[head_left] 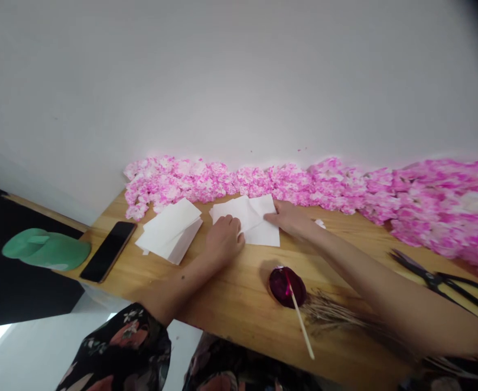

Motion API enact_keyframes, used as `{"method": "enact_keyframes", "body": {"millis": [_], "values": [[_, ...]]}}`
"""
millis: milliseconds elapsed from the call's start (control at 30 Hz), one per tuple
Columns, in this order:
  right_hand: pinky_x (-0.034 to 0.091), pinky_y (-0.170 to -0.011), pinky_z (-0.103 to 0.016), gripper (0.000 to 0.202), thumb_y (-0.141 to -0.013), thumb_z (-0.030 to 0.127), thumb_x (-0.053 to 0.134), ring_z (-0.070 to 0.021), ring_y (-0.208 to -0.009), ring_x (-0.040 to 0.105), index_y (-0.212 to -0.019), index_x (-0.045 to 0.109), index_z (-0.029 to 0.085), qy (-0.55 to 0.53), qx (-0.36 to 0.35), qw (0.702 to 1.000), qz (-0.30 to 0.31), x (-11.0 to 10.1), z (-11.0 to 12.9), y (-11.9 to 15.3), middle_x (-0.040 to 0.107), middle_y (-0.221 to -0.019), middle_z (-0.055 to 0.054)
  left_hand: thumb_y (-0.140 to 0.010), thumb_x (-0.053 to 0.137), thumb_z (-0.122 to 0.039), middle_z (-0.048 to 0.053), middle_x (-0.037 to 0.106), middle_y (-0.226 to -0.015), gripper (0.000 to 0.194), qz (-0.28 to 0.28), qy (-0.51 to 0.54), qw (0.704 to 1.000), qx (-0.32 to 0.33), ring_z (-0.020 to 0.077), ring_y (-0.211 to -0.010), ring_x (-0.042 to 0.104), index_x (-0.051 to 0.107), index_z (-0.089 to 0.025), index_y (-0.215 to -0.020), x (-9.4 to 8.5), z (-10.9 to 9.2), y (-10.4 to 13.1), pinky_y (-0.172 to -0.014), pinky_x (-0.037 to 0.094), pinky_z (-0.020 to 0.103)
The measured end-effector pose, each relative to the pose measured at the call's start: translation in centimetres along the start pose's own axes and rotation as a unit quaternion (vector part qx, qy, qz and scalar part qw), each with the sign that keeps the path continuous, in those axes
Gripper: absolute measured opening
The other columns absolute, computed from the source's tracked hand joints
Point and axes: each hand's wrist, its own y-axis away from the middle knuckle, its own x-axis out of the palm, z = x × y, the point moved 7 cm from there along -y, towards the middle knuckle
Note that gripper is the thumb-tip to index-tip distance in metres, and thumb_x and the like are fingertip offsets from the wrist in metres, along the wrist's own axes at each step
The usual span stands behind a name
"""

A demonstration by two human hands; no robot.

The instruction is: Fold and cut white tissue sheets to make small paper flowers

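Both hands work at thin white paper sheets (262, 234) lying loosely overlapped on the wooden table. My left hand (225, 240) is closed, its curled fingers gripping the left part of the sheets. At their right edge, my right hand (287, 218) pinches the paper between thumb and fingers. Left of my left hand lies a thicker stack of white paper (169, 231), its layers slightly fanned. A small bowl of dark magenta liquid (281, 288) stands nearer to me, with a pale wooden stick (303, 326) leaning out of it.
Pink and white ruffled flowers (255, 181) line the table's back edge along the wall. Black-handled scissors (434, 279) lie at the right. Thin dry stems (332, 314) lie beneath my right forearm. A phone (108, 251) and a green object (47, 250) are at the left edge.
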Motion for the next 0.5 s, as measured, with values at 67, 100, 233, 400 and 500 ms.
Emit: {"method": "enact_keyframes", "body": {"millis": [67,100,233,400,500], "values": [[0.043,-0.065,-0.028,0.026,-0.076,0.020,0.053,-0.0216,-0.082,0.064,-0.099,0.064,0.016,0.013,0.010,1.000,0.000,-0.1,-0.3,0.2,0.072,-0.095,-0.008,-0.084,0.051,-0.020,0.008,0.063,-0.090,0.010,0.012,0.023,1.000,0.001,0.0224,-0.087,0.059,0.060,-0.018,-0.085,-0.2,0.5,-0.1,-0.072,0.044,0.033],[0.043,-0.064,-0.028,0.025,-0.076,0.020,0.052,-0.0216,-0.081,0.064,-0.097,0.064,0.016,0.015,0.013,1.000,0.002,-0.2,-0.3,0.4,0.072,-0.094,-0.008,-0.083,0.050,-0.019,0.007,0.063,-0.087,0.010,0.013,0.042,0.999,0.000,0.0213,-0.084,0.058,0.060,-0.018,-0.081,-0.3,0.8,-0.2,-0.070,0.042,0.032],[0.043,-0.063,-0.027,0.023,-0.075,0.021,0.053,-0.0204,-0.078,0.065,-0.094,0.064,0.017,0.001,0.027,1.000,-0.005,-0.6,-0.4,0.9,0.073,-0.090,-0.006,-0.080,0.051,-0.016,0.003,0.063,-0.077,0.010,0.012,0.151,0.988,-0.033,0.0159,-0.071,0.056,0.059,-0.017,-0.074,-0.6,2.6,-0.4,-0.064,0.038,0.029],[0.045,-0.064,-0.027,0.022,-0.075,0.020,0.053,-0.0199,-0.077,0.066,-0.093,0.064,0.019,-0.034,0.018,0.999,-0.007,-1.1,-0.7,1.2,0.074,-0.090,-0.004,-0.080,0.050,-0.019,-0.001,0.059,-0.067,0.010,-0.010,0.272,0.958,-0.091,0.0127,-0.062,0.051,0.057,-0.017,-0.073,-1.0,4.5,-0.3,-0.059,0.035,0.025],[0.047,-0.064,-0.027,0.025,-0.076,0.022,0.053,-0.0209,-0.080,0.068,-0.098,0.065,0.020,-0.046,0.011,0.999,-0.018,-1.6,-1.8,0.9,0.075,-0.093,-0.004,-0.079,0.052,-0.025,-0.001,0.057,-0.067,0.012,-0.051,0.355,0.926,-0.115,0.0126,-0.064,0.050,0.057,-0.017,-0.071,-2.0,5.2,0.0,-0.060,0.035,0.025]]}}
